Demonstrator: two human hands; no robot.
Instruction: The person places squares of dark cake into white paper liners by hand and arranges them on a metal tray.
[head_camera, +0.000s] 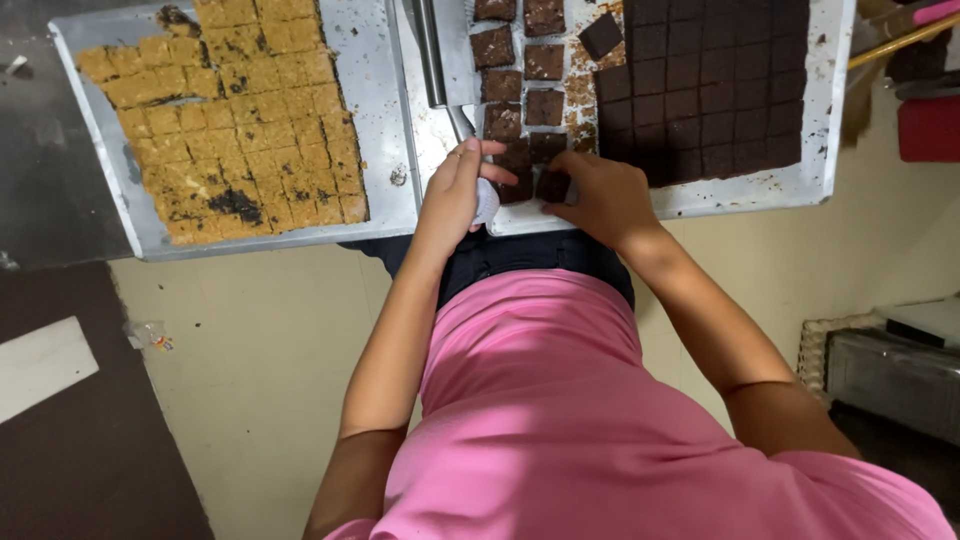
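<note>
Pink shirt (560, 400) below — right hand (600, 195) pinching brownie square (552, 185).

Both bare arms reach far forward, hands close together: left hand (455, 195) with fingers extended upright, right hand (600, 197) curled knuckles-up, fingertips pinched.

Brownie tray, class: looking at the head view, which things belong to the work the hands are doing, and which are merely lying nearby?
In use:
left hand
right hand
brownie square under the right hand's fingers
brownie tray
metal scraper

Lying about:
tray of golden squares
red box
wrapper on floor
</note>
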